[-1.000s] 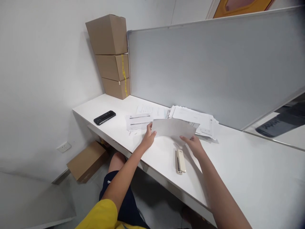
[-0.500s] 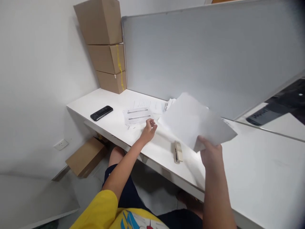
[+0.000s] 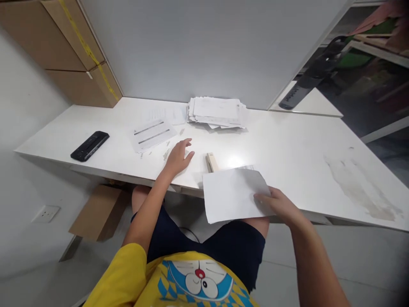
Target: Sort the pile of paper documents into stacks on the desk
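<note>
Here the right hand [image 3: 277,204] pinches a plain white sheet of paper [image 3: 233,194] by its right edge, thumb on top, fingers under it. The sheet is blank on the side that shows, flat and uncreased, and it hangs half over the near edge of the long white desk [image 3: 287,140], above the person's lap. Its far edge covers the near end of a cream-coloured stapler [image 3: 211,161]. The left hand [image 3: 179,155] rests on the desk with fingers loosely spread, holding nothing, just left of the stapler. Farther back lie a loose pile of printed papers [image 3: 217,111], a single printed sheet with dark bars [image 3: 152,134] and a black handheld device [image 3: 90,145].
</note>
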The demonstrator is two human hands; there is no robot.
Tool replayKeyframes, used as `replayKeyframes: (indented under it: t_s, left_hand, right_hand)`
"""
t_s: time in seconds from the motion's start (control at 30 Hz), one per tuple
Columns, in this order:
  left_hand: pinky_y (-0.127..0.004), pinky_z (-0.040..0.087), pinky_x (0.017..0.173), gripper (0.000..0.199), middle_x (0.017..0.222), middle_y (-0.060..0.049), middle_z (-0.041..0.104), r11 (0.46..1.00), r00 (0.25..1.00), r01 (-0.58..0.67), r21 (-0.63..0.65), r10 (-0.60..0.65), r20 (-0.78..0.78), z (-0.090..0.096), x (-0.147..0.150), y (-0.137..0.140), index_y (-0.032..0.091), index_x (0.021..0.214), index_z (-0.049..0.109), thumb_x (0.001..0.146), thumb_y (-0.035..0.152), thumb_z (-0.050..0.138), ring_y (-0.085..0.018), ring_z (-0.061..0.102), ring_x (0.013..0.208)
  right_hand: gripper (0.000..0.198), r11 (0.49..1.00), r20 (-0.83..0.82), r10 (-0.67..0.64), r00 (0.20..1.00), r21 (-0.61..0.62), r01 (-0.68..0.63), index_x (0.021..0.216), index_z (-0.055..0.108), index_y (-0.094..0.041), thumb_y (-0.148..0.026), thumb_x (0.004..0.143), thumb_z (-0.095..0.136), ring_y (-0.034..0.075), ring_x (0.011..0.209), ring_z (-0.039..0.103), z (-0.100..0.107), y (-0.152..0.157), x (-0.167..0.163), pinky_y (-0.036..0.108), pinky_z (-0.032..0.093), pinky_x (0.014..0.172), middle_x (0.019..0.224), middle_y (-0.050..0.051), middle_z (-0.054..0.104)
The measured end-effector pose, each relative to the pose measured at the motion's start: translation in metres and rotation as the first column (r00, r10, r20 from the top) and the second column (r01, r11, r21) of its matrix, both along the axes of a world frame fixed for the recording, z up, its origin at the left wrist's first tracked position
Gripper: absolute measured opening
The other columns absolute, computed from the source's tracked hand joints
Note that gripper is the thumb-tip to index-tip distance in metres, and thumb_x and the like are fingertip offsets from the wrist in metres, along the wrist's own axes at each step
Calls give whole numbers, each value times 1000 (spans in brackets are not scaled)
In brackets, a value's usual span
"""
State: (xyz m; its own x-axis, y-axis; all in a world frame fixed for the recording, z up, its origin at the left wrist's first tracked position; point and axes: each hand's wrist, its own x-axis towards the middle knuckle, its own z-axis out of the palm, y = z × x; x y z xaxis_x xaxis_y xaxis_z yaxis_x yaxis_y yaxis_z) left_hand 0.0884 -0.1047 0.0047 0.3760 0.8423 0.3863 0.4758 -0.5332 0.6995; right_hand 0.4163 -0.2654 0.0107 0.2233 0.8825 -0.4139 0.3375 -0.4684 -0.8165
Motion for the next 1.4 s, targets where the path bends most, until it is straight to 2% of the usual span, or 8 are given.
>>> replayKeyframes:
  t_s: [0.23, 0.47, 0.73, 0.87, 0.97, 1.07, 1.23, 1.4]
  left_hand:
    - [-46, 26, 121, 44, 147, -6, 52, 914, 915, 404, 14, -404, -1, 6, 24, -47, 30, 133, 60, 90, 37, 62, -30, 37, 145]
    - [-48, 26, 123, 42, 147, -6, 53, 920, 920, 391, -9, -391, -18, 4, 28, -43, 28, 129, 63, 87, 30, 64, -30, 35, 147]
    - [-54, 36, 116, 33, 129, -4, 67, 877, 880, 470, -97, -456, 134, 9, 27, -58, 31, 115, 71, 92, 16, 52, -28, 53, 134]
    - [-51, 41, 114, 30, 124, -5, 71, 915, 915, 402, -43, -399, 54, -4, 33, -63, 27, 112, 71, 94, 16, 51, -25, 56, 131]
    - [-48, 47, 110, 31, 124, -9, 70, 927, 941, 324, 190, -293, -172, -18, 43, -74, 18, 114, 68, 97, 10, 43, -23, 56, 131]
    - [-43, 54, 103, 30, 118, -15, 72, 871, 945, 267, 413, -152, -290, -27, 52, -83, 11, 111, 65, 96, 5, 40, -24, 60, 126]
    - [-41, 59, 95, 29, 108, -12, 74, 817, 977, 198, 541, -119, -178, -19, 54, -77, 13, 111, 62, 93, 5, 40, -23, 67, 114]
    - [-48, 53, 105, 40, 123, -12, 69, 902, 995, 93, 422, -103, 1, 14, 48, -91, 18, 135, 51, 98, 19, 37, -24, 57, 130]
  right_hand:
    - [22, 986, -20, 149, 989, -73, -150, 83, 76, -20, -26, 62, 71, 30, 80, 68, 0, 6, 7, 35, 53, 68, 83, 6, 75]
    - [31, 987, -97, -37, 995, -161, 21, 75, 74, -18, -39, 54, 81, 31, 71, 67, -4, 7, 4, 37, 52, 57, 79, 12, 74]
    - [37, 986, -206, -109, 972, -148, 79, 76, 73, -17, -43, 53, 85, 29, 70, 68, -17, 7, 10, 34, 54, 56, 80, 12, 75]
    - [36, 990, -174, -66, 982, -131, 43, 80, 74, -18, -47, 60, 81, 31, 74, 70, -16, 5, 10, 34, 54, 57, 83, 12, 76]
    - [38, 994, -151, -21, 988, -109, 5, 87, 74, -18, -50, 65, 77, 31, 79, 71, -10, 4, 6, 34, 56, 60, 84, 10, 76]
    - [34, 997, -135, -19, 991, -78, 8, 83, 73, -18, -48, 67, 74, 31, 79, 71, -4, 5, 0, 34, 56, 61, 82, 9, 76]
    - [33, 997, -124, -79, 989, -10, 78, 78, 71, -19, -47, 62, 75, 31, 75, 70, -2, 8, -6, 36, 55, 60, 79, 9, 75]
    - [33, 990, -134, -137, 982, 26, 141, 81, 69, -19, -46, 63, 76, 25, 67, 66, -16, 4, 1, 32, 52, 56, 74, 5, 72]
